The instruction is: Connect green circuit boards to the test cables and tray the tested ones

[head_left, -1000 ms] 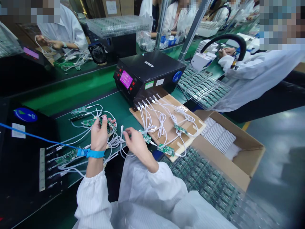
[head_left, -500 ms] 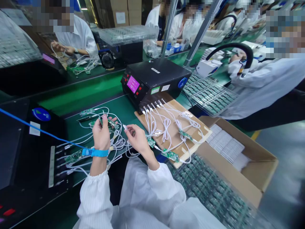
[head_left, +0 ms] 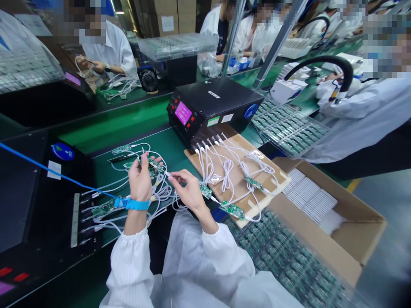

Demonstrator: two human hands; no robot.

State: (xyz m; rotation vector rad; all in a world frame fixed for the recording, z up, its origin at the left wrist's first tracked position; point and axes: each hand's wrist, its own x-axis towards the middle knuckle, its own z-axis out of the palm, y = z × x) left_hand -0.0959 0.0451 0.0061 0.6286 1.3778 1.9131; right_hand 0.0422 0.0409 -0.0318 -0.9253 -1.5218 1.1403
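My left hand, with a blue strap on its wrist, is closed on a green circuit board. My right hand pinches a white cable plug at the right end of that board; whether the plug sits in the board is too small to tell. White cables lie coiled beneath and between the hands. Another board with a cable lies beyond my left hand. To the right of my right hand, boards with white cables rest on and beside a brown cardboard sheet.
A black box with a pink screen stands behind the cardboard. Another black box is at left. An open carton and a tray of boards are at right. People in white sit across the bench.
My right hand has brought the white plug up against the right end of the board in my left hand. The whole view has shifted slightly.
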